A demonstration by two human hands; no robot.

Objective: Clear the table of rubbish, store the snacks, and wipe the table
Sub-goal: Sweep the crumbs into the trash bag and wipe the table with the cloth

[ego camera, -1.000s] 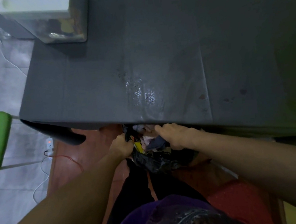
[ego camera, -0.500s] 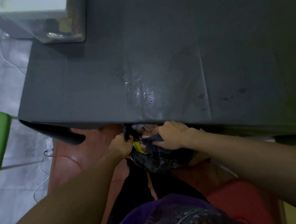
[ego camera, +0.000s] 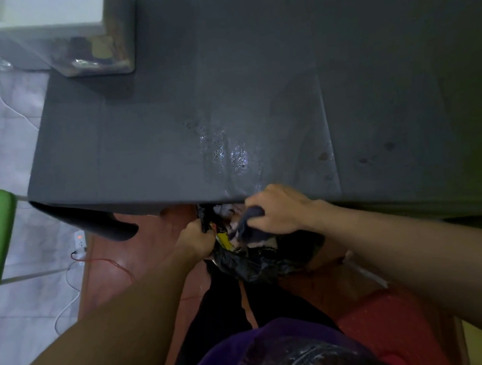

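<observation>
Hands first: the left hand is curled tight on the rim of the black bag, which hangs just below the table's near edge, and I judge that grip is there to hold the mouth open and steady. Just across the mouth from it, the right hand has fingers and thumb closed round a dark grey cloth; the cloth droops from the pinch down into the opening, so whether it is going in or coming out cannot be told. Between the two grips the bag shows rubbish: pale crumpled scraps and, close to the left fingers, a yellow wrapper. The bag itself is thin, glossy and creased, sagging under the right wrist. Just beyond the right knuckles lies the table, covered in a flat grey sheet, with a wet, glinting patch right above the grip and a few dark spots off past the right forearm; wiping looks not yet done. Far beyond the left hand, on the far corner, stands a clear box with a white lid, probably the snack store
</observation>
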